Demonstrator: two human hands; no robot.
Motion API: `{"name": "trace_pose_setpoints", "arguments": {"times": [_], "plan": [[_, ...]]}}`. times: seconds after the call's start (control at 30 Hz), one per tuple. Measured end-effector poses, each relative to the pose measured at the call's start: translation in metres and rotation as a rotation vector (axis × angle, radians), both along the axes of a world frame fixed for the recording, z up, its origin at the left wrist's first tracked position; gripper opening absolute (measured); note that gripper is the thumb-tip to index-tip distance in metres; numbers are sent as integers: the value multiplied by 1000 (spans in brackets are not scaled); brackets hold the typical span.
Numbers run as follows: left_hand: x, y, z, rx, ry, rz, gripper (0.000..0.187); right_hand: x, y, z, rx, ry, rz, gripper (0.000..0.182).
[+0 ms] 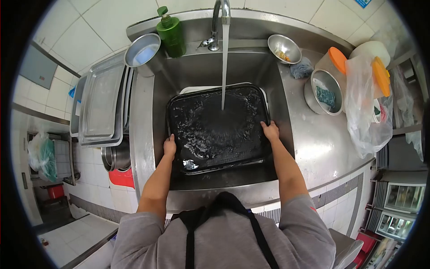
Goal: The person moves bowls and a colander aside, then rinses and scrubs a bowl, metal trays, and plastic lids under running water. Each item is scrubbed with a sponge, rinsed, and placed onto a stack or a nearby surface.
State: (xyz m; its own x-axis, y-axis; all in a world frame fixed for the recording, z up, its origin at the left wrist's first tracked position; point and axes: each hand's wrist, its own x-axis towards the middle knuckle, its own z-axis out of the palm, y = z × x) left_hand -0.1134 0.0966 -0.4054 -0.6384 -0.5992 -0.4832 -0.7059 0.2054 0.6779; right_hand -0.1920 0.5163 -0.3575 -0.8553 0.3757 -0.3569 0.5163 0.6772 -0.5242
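A black rectangular baking tray (215, 130) is held over the steel sink (192, 181), slightly tilted. Water streams from the faucet (225, 18) onto its middle and spreads across the surface. My left hand (169, 147) grips the tray's left edge, with the thumb on the rim. On the right edge, my right hand (270, 131) is closed round the rim, thumb on top. The fingers under the tray are hidden. Behind the tray's far edge shows the rim of a white container (210, 88).
Metal trays (103, 101) stand stacked at the left, near a metal pot (145, 54) and a green pump bottle (171, 38). On the right counter are a bowl with food scraps (284, 48), a grey scrubber (302, 68), a bowl holding a cloth (323, 92) and a plastic bag (363, 107).
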Motion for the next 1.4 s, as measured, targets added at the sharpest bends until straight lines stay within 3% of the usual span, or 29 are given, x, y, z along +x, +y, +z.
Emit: {"name": "trace_pose_setpoints", "arguments": {"times": [0.07,0.13,0.2,0.27,0.33,0.4,0.5,0.57,0.6,0.7,0.8,0.9,1.1,1.2,1.3,1.4], "plan": [[4,4,9,115,62,43,61,-11,3,0,79,-88,90,66],[-1,16,16,-41,11,138,60,-3,8,12,75,-41,91,69],[-2,14,4,23,21,185,60,-8,24,31,79,-7,110,72],[7,11,-5,70,9,234,60,-7,45,75,-195,-16,202,64],[4,16,-4,256,12,215,60,3,31,171,-115,-97,346,55],[-1,41,6,391,147,259,61,14,23,212,-532,152,201,45],[-18,71,16,627,52,239,59,23,2,291,-721,177,167,53],[-37,89,-10,880,93,200,53,34,-10,325,-687,230,240,57],[-41,98,-2,889,99,198,53,40,-16,340,-665,274,303,62],[-57,124,23,1350,113,94,49,65,-35,388,-608,340,342,68],[-70,145,52,1477,238,-34,54,83,-40,411,-481,437,405,68],[-80,151,73,1556,274,-8,58,87,-37,419,-398,371,381,62],[-98,157,90,1569,240,-25,61,103,-40,415,-233,434,370,53],[-101,161,95,1527,196,-62,64,115,-51,418,-115,337,348,51],[-99,152,105,1556,191,-79,55,116,-65,416,-255,496,265,51],[-91,140,104,1484,211,-152,44,126,-75,430,-168,546,281,50]]}}
